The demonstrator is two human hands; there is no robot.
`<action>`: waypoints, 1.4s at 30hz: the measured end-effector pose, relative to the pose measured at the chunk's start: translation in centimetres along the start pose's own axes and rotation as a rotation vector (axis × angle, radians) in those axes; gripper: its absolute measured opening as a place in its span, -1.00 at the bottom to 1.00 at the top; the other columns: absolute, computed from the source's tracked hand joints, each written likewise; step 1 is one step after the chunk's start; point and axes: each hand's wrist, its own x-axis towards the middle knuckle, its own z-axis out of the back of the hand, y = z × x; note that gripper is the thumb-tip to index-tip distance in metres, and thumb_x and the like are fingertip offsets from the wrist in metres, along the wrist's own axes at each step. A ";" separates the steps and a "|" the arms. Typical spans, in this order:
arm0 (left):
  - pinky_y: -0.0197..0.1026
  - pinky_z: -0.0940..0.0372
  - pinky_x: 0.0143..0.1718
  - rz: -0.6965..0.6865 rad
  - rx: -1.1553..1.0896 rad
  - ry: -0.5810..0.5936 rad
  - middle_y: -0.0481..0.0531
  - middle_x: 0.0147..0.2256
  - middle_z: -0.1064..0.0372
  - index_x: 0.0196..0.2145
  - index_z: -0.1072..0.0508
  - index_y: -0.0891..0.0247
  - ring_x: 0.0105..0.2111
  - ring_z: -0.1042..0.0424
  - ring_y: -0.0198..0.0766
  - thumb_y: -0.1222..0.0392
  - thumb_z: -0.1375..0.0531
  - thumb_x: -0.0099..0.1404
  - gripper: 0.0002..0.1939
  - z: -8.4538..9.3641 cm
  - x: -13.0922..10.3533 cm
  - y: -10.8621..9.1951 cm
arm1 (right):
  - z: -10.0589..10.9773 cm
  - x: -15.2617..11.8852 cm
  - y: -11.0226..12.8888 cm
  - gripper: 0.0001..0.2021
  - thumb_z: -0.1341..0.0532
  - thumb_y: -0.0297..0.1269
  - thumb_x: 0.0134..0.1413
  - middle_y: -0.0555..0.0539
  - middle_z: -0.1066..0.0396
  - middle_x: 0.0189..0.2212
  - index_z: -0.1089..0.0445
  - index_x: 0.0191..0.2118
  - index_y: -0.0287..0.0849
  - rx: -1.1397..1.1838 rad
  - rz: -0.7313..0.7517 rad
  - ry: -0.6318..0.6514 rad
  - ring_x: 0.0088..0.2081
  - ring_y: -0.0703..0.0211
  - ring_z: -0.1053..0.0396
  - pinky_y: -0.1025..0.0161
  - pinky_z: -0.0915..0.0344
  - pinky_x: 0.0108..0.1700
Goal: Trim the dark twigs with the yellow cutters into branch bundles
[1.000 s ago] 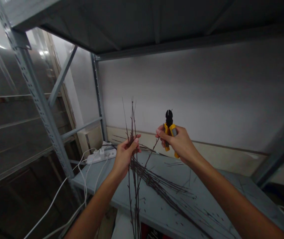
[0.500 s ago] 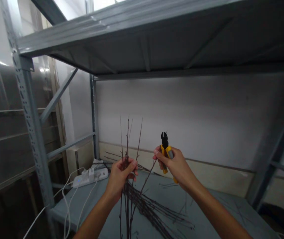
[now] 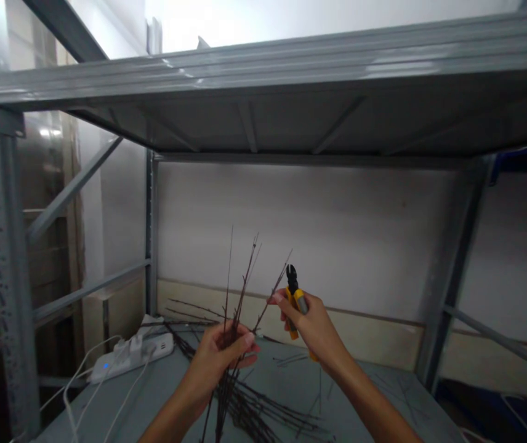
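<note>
My left hand (image 3: pixel 227 351) is closed round a few thin dark twigs (image 3: pixel 245 282), which stand up and fan out above my thumb. Their lower ends run down past my palm. In my right hand (image 3: pixel 308 321) are diagonal cutters (image 3: pixel 292 280) with a black head pointing up and yellow-and-grey handles. The thumb and fingertips of that same hand also pinch a twig beside the cutters, which leans toward the left hand's bundle. Beneath both hands, a loose pile of twigs (image 3: pixel 273 409) lies on the grey shelf (image 3: pixel 152 394).
A white power strip (image 3: pixel 129 357) with plugs and cables sits at the left of the shelf. More twigs (image 3: pixel 185 307) lie behind it along the wall. Cut bits (image 3: pixel 291 359) are scattered to the right. An upper metal shelf (image 3: pixel 263 74) hangs overhead.
The view has shifted up and right. My right hand, with the cutters, has come closer to my left hand. The pinched twig now rises above the right fingertips, and the left-hand twigs lean more rightward.
</note>
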 end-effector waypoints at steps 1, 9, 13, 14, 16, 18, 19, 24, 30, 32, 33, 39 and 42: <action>-0.01 -0.48 -0.09 0.009 0.007 0.004 0.04 -0.36 -0.49 -0.36 -0.54 0.28 -0.23 -0.54 -0.10 -0.04 -0.46 0.07 -0.64 0.0 0.1 0.2 | 0.4 -0.1 -0.1 -0.61 -0.24 0.10 0.10 0.02 -0.34 -0.55 -0.46 -0.28 -0.19 -0.025 0.000 -0.010 -0.52 0.18 -0.32 0.26 -0.27 -0.50; -0.26 -0.22 -0.37 -0.098 0.213 -0.025 -0.04 -0.50 -0.44 -0.43 -0.52 0.27 -0.44 -0.38 -0.28 -0.09 -0.41 0.12 -0.65 0.6 0.7 1.7 | 4.1 -0.7 -0.9 -0.70 -0.26 0.00 0.10 -0.03 -0.41 -0.47 -0.48 -0.27 -0.16 -0.198 0.003 -0.032 -0.46 0.14 -0.35 0.24 -0.25 -0.45; -0.22 -0.20 -0.30 -0.072 0.267 -0.027 -0.02 -0.45 -0.43 -0.38 -0.52 0.27 -0.38 -0.38 -0.23 -0.09 -0.41 0.12 -0.65 0.9 0.5 1.6 | 5.4 -1.0 -0.4 -0.74 -0.25 -0.07 0.09 -0.06 -0.47 -0.41 -0.49 -0.26 -0.16 -0.277 0.029 0.003 -0.39 0.11 -0.38 0.21 -0.28 -0.35; -0.22 -0.20 -0.29 -0.071 0.273 -0.023 -0.03 -0.45 -0.41 -0.38 -0.52 0.27 -0.37 -0.37 -0.23 -0.08 -0.40 0.13 -0.66 0.8 0.5 1.5 | 5.6 -1.1 -0.1 -0.74 -0.24 -0.07 0.10 -0.05 -0.47 -0.41 -0.49 -0.26 -0.16 -0.305 0.034 0.008 -0.39 0.11 -0.38 0.20 -0.28 -0.34; -0.22 -0.18 -0.29 -0.076 0.287 -0.026 -0.04 -0.46 -0.38 -0.39 -0.52 0.27 -0.38 -0.34 -0.24 -0.07 -0.39 0.14 -0.67 0.6 0.3 1.2 | 5.8 -1.3 0.3 -0.74 -0.23 -0.06 0.11 -0.05 -0.48 -0.41 -0.50 -0.26 -0.16 -0.353 0.043 0.011 -0.38 0.10 -0.39 0.18 -0.28 -0.30; -0.23 -0.15 -0.31 -0.084 0.308 -0.037 -0.05 -0.46 -0.35 -0.40 -0.52 0.27 -0.39 -0.30 -0.25 -0.07 -0.39 0.14 -0.67 0.4 0.1 0.9 | 5.9 -1.5 0.6 -0.73 -0.23 -0.06 0.10 -0.06 -0.50 -0.39 -0.51 -0.27 -0.16 -0.374 0.045 0.014 -0.35 0.08 -0.40 0.18 -0.27 -0.27; -0.24 -0.13 -0.32 -0.085 0.314 -0.037 -0.05 -0.47 -0.34 -0.41 -0.52 0.27 -0.39 -0.29 -0.25 -0.07 -0.39 0.14 -0.67 0.3 0.1 0.8 | 5.8 -1.5 0.7 -0.74 -0.23 -0.07 0.10 -0.06 -0.50 -0.39 -0.51 -0.27 -0.17 -0.382 0.044 0.020 -0.34 0.07 -0.40 0.18 -0.27 -0.26; -0.25 -0.14 -0.30 -0.079 0.313 -0.040 -0.06 -0.45 -0.35 -0.40 -0.53 0.26 -0.37 -0.30 -0.24 -0.08 -0.40 0.11 -0.67 0.2 0.0 0.8 | 5.6 -1.3 0.4 -0.76 -0.23 -0.12 0.10 -0.05 -0.49 -0.39 -0.51 -0.27 -0.18 -0.414 0.061 0.046 -0.34 0.08 -0.39 0.18 -0.25 -0.26; -0.25 -0.15 -0.30 -0.082 0.318 -0.027 -0.06 -0.45 -0.38 -0.40 -0.54 0.26 -0.37 -0.32 -0.24 -0.07 -0.41 0.10 -0.67 0.6 0.3 1.3 | 5.6 -1.0 0.3 -0.74 -0.24 -0.08 0.10 -0.02 -0.45 -0.43 -0.51 -0.28 -0.17 -0.423 0.074 0.053 -0.38 0.11 -0.35 0.20 -0.21 -0.30; -0.26 -0.15 -0.31 -0.089 0.312 -0.026 -0.07 -0.45 -0.38 -0.40 -0.54 0.26 -0.37 -0.31 -0.25 -0.06 -0.40 0.11 -0.69 0.7 0.3 1.4 | 5.7 -0.9 0.3 -0.74 -0.23 -0.07 0.12 0.02 -0.40 -0.48 -0.52 -0.32 -0.15 -0.435 0.082 0.059 -0.41 0.15 -0.30 0.22 -0.17 -0.34; -0.26 -0.14 -0.31 -0.091 0.305 -0.029 -0.07 -0.45 -0.38 -0.39 -0.54 0.25 -0.38 -0.31 -0.26 -0.06 -0.41 0.11 -0.69 0.7 0.2 1.4 | 5.7 -0.9 0.4 -0.74 -0.22 -0.06 0.13 0.03 -0.37 -0.50 -0.52 -0.35 -0.14 -0.443 0.084 0.061 -0.44 0.16 -0.27 0.23 -0.15 -0.36; -0.26 -0.16 -0.29 -0.086 0.318 -0.022 -0.06 -0.44 -0.41 -0.38 -0.55 0.25 -0.35 -0.33 -0.25 -0.05 -0.40 0.13 -0.70 0.7 0.2 1.3 | 5.8 -0.6 0.1 -0.63 -0.17 0.01 0.17 0.08 -0.20 -0.62 -0.51 -0.47 -0.14 -0.493 0.062 0.046 -0.54 0.22 -0.15 0.24 -0.04 -0.46; -0.25 -0.17 -0.28 -0.088 0.306 -0.025 -0.06 -0.43 -0.42 -0.39 -0.55 0.25 -0.35 -0.34 -0.25 -0.04 -0.41 0.11 -0.70 0.6 0.2 1.2 | 5.9 -0.5 -0.2 -0.61 -0.19 0.03 0.15 0.07 -0.24 -0.62 -0.44 -0.54 -0.14 -0.526 0.067 0.018 -0.54 0.23 -0.17 0.24 -0.04 -0.44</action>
